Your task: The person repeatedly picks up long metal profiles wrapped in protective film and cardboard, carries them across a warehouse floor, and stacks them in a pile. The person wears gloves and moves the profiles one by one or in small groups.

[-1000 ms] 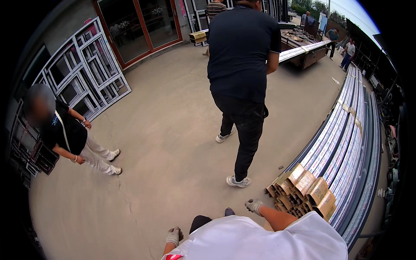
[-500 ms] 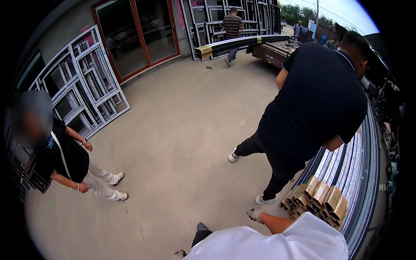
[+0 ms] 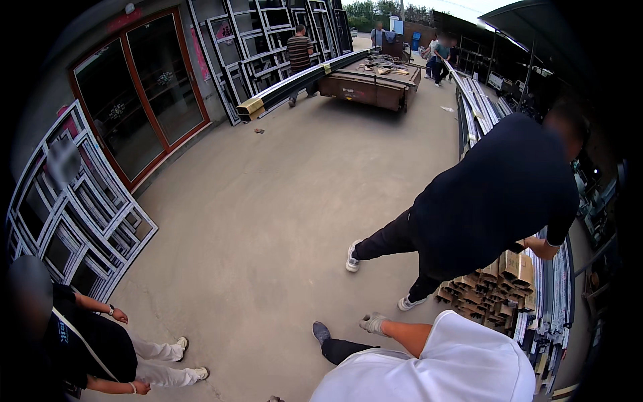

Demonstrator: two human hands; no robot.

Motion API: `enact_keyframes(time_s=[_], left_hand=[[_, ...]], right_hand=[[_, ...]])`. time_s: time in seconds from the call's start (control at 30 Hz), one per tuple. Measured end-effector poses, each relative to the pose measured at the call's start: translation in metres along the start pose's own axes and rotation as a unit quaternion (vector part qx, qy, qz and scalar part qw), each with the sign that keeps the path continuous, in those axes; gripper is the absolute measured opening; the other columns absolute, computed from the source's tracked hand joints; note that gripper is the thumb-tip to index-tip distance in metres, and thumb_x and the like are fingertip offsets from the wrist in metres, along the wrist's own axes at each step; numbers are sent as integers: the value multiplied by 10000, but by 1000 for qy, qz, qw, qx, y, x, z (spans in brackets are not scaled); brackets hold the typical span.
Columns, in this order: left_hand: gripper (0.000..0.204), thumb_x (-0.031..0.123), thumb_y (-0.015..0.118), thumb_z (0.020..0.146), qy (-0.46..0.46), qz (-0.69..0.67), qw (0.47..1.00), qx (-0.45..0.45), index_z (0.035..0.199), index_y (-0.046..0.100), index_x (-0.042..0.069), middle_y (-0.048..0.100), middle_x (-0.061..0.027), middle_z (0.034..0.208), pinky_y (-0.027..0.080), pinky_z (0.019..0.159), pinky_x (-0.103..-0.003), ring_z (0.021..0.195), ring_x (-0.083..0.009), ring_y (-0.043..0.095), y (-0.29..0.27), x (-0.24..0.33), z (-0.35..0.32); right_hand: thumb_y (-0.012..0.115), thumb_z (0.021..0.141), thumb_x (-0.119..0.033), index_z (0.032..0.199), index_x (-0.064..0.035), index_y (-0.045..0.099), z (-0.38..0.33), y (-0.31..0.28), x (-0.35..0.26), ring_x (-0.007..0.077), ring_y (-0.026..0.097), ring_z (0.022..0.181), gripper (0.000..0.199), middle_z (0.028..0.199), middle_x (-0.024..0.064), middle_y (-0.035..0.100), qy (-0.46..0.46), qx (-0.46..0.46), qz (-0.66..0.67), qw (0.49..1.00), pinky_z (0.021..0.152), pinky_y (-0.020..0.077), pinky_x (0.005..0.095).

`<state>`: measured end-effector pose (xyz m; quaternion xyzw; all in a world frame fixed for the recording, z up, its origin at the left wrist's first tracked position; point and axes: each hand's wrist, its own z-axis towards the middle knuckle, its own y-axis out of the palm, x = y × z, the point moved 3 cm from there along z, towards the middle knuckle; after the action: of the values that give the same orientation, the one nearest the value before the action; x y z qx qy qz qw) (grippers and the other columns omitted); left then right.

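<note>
My right hand (image 3: 373,324), in a grey work glove, hangs beside my white shirt (image 3: 422,365) with its fingers loosely bent. Nothing shows in it, and it touches nothing. Only a sliver of my left hand (image 3: 275,399) appears at the lower edge, its fingers out of sight. To my right lies a stack of long profiles (image 3: 482,291) with brown-wrapped ends. A person in a dark shirt (image 3: 492,194) bends over this stack, one hand (image 3: 542,248) by the nearest bars. My grey shoe (image 3: 321,331) is on the concrete.
A person in black (image 3: 87,335) stands at the left by leaning window frames (image 3: 80,208). A flat cart (image 3: 365,90) stands at the back, with a long wrapped bundle (image 3: 252,107) reaching out from it. A person in stripes (image 3: 299,53) is behind the bundle.
My view has swung to the right and up, showing more of the cart and the far bars. My right hand and shoe have shifted. The dark-shirted person's hand has moved toward the bar ends.
</note>
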<state>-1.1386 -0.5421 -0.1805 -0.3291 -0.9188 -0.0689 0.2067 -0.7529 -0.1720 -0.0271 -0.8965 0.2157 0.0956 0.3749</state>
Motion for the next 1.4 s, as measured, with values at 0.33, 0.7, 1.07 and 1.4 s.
enact_keyframes(time_s=[0.33, 0.7, 1.07, 1.4], left_hand=[[303, 330, 519, 975, -22, 83, 996, -40, 777, 571, 107, 514, -22, 623, 407, 465, -338, 513, -154, 456, 102, 209, 74], [274, 312, 528, 962, -3, 78, 997, -6, 804, 561, 90, 517, -35, 623, 420, 459, -354, 504, -170, 471, 126, 405, 184], [250, 293, 537, 949, -30, 136, 988, -62, 831, 552, 74, 520, -48, 622, 434, 454, -370, 496, -187, 485, 131, 566, 326], [232, 276, 545, 938, -21, 116, 991, -56, 855, 544, 59, 522, -60, 622, 446, 449, -385, 488, -202, 499, 66, 757, 464]], right_hand=[[607, 844, -326, 922, -61, 690, 164, 52, -25, 189, 610, 594, 288, 741, 68, 666, 151, -49, 44, 986, 547, 507, 363], [591, 836, -432, 1169, -34, 682, 268, -6, -371, 328, 663, 1048, 527, 1103, 191, 704, -54, -24, 48, 997, 928, 504, 411], [586, 820, -306, 865, -38, 676, 363, 22, -344, 221, 605, 592, 286, 685, 86, 649, 155, 66, 123, 978, 581, 493, 400], [595, 872, -343, 1061, -3, 675, 380, 36, -508, 199, 650, 688, 397, 815, 92, 691, 205, 70, 229, 949, 643, 539, 359]])
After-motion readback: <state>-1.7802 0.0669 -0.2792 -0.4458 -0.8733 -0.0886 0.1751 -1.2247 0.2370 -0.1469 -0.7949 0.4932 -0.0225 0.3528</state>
